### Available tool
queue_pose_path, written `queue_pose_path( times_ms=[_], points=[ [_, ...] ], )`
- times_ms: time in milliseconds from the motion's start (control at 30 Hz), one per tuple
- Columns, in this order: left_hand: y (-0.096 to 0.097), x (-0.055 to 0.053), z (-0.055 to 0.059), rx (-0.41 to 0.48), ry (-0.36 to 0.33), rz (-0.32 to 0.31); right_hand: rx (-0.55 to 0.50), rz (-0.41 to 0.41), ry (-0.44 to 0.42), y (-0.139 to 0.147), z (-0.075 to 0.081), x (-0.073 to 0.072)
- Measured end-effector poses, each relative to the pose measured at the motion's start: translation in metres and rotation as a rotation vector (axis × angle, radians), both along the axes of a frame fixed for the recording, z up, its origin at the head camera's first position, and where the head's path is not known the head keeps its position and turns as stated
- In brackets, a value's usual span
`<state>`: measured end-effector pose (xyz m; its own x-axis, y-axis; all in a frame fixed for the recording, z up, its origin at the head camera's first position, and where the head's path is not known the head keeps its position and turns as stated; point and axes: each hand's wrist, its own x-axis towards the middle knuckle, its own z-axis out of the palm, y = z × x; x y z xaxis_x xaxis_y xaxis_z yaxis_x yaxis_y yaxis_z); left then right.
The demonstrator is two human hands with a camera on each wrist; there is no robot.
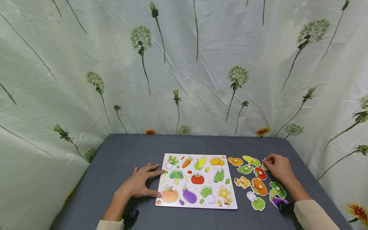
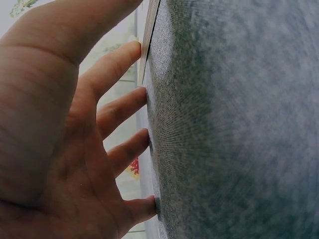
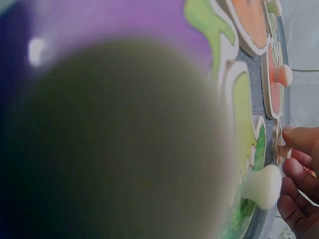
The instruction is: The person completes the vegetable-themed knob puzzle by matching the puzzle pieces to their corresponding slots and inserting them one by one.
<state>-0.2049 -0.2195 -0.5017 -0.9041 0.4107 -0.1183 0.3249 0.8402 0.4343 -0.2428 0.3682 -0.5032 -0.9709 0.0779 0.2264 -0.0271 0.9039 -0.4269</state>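
A white puzzle board (image 1: 211,182) printed with vegetables lies flat on the table. My left hand (image 1: 139,182) rests at its left edge, fingers spread, with the thumb and index fingertip on the border; in the left wrist view the hand (image 2: 94,124) has its other fingertips on the cloth. At the right, my right hand (image 1: 278,166) pinches the small knob (image 3: 284,152) of a puzzle piece (image 1: 265,167), mostly hidden by the fingers. Close by lie a tomato piece (image 1: 260,174), a corn piece (image 1: 252,161) and a pumpkin piece (image 1: 259,187).
Also right of the board are potato (image 1: 235,162), leafy green (image 1: 245,170), mushroom (image 1: 242,183), cabbage (image 1: 257,203), broccoli (image 1: 278,190) and eggplant (image 1: 277,201) pieces, the last partly under the right wrist. A dark grey cloth (image 1: 138,147) covers the table; a flowered curtain (image 1: 201,80) hangs behind.
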Motion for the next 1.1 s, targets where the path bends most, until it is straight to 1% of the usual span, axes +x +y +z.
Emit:
queue_pose_path(
  times_ms=[100, 333, 500, 633, 767, 1100],
  points=[
    [0.0, 0.001, -0.001, -0.002, -0.001, 0.001, 0.006, -0.024, 0.012, 0.004, -0.003, 0.001],
    [0.0, 0.001, -0.001, -0.005, -0.006, 0.0, -0.004, -0.064, -0.016, 0.006, -0.002, 0.003],
    [0.0, 0.002, 0.002, -0.002, 0.002, -0.012, -0.014, -0.053, -0.025, 0.006, -0.002, 0.002],
    [-0.001, 0.002, 0.003, -0.001, 0.003, -0.018, -0.001, -0.038, -0.017, 0.005, 0.0, 0.001],
    [-0.001, 0.002, 0.003, -0.001, -0.004, -0.016, 0.012, -0.026, 0.001, 0.001, 0.004, 0.001],
    [-0.001, 0.002, 0.003, -0.005, -0.018, -0.015, -0.009, -0.007, 0.013, -0.013, 0.015, -0.001]
  ],
)
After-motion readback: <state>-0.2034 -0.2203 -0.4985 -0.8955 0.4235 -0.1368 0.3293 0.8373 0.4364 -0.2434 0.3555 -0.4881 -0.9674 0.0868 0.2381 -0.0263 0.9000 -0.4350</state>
